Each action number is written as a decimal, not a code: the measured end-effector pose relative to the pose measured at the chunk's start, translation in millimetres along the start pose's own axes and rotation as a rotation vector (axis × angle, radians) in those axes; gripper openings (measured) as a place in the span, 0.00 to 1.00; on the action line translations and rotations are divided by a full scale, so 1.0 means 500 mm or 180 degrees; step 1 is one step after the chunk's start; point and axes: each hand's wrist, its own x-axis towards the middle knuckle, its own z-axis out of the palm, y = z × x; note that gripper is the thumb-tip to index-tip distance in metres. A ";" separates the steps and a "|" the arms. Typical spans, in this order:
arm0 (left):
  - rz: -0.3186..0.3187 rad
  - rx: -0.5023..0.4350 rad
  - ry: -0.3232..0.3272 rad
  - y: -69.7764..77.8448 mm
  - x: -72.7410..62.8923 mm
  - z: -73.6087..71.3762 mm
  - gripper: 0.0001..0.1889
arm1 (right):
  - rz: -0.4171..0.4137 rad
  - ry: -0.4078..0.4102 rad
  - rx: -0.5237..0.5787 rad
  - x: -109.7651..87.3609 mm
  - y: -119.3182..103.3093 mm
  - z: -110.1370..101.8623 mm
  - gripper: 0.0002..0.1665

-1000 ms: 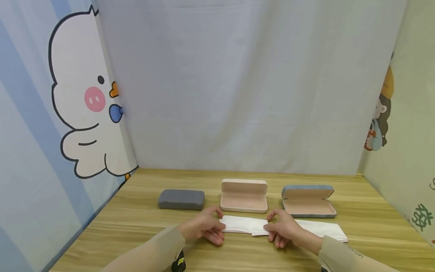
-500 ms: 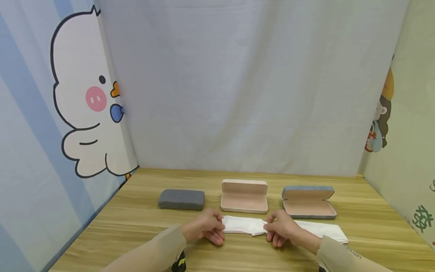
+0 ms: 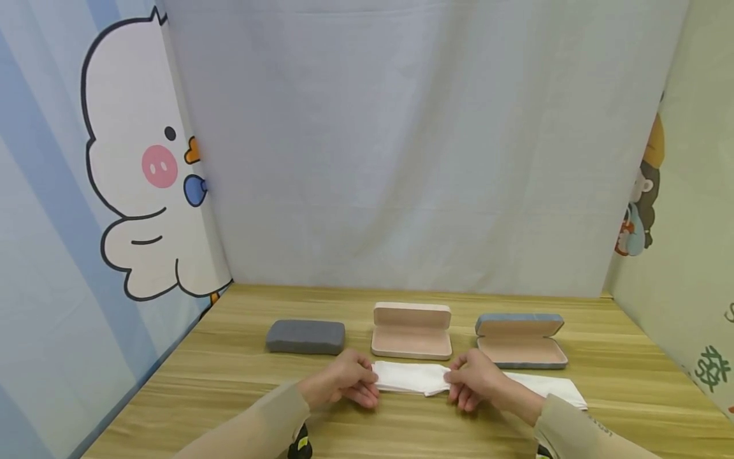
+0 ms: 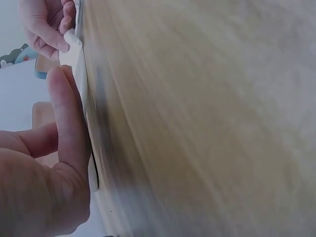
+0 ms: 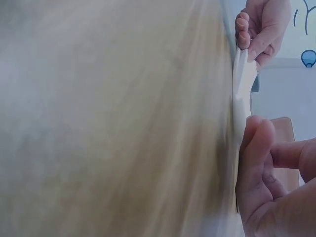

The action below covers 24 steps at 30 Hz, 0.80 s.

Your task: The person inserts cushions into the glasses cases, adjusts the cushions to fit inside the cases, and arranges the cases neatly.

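Observation:
A folded white cloth [image 3: 410, 377] stretches between my two hands in the head view. My left hand [image 3: 346, 378] pinches its left end between thumb and fingers. At the other end, the thumb and fingers of my right hand [image 3: 477, 380] pinch it too. Just behind the cloth stands an open glasses case [image 3: 411, 343] with a pale pink lining. Another folded white cloth [image 3: 550, 388] lies on the table to the right, partly hidden by my right hand and wrist. Both wrist views show the held cloth edge-on, close to the tabletop.
A grey glasses case [image 3: 306, 337], closed, lies at the back left. The blue glasses case [image 3: 520, 349] at the back right is open, its lid leaning back. All sit on a wood-grain table [image 3: 252, 376], with a pale curtain [image 3: 401, 146] behind.
Both hands have kept their pinch on the white cloth and risen slightly, bringing it up a little. The right hand has shifted a touch leftward. The cases have stayed put.

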 end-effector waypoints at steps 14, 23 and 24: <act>0.0069 -0.0029 0.0050 0.025 -0.002 -0.010 0.03 | -0.0137 -0.0045 0.0009 0.004 -0.029 -0.014 0.12; 0.0044 0.0059 0.0066 0.042 0.004 -0.016 0.02 | -0.0143 0.0012 -0.0015 0.015 -0.038 -0.024 0.10; 0.0053 0.0062 0.0058 0.044 0.005 -0.018 0.02 | -0.0129 0.0034 -0.0008 0.016 -0.039 -0.025 0.10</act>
